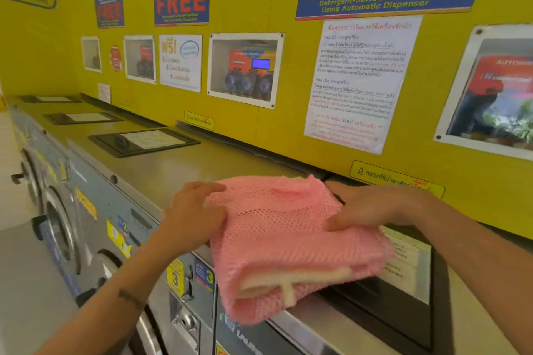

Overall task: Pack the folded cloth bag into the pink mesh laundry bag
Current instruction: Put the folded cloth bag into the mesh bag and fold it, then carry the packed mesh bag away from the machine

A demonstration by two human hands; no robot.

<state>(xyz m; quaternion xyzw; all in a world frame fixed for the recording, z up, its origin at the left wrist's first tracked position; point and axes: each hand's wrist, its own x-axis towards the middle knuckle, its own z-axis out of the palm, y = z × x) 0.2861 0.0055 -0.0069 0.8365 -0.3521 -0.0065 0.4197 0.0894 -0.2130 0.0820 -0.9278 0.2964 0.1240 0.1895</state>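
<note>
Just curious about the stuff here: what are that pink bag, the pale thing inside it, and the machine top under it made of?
Pink mesh laundry bag: soft synthetic-looking netting, open holes visible. Folded cloth bag inside: cream woven fabric, probably cotton. Machine top: dull brushed metal, likely steel.

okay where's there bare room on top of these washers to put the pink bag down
Bare steel lies left of the pink mesh laundry bag, between the left hand and the nearest black framed panel further left. Under the bag and right hand it is crowded: another black framed panel fills that top.
</note>
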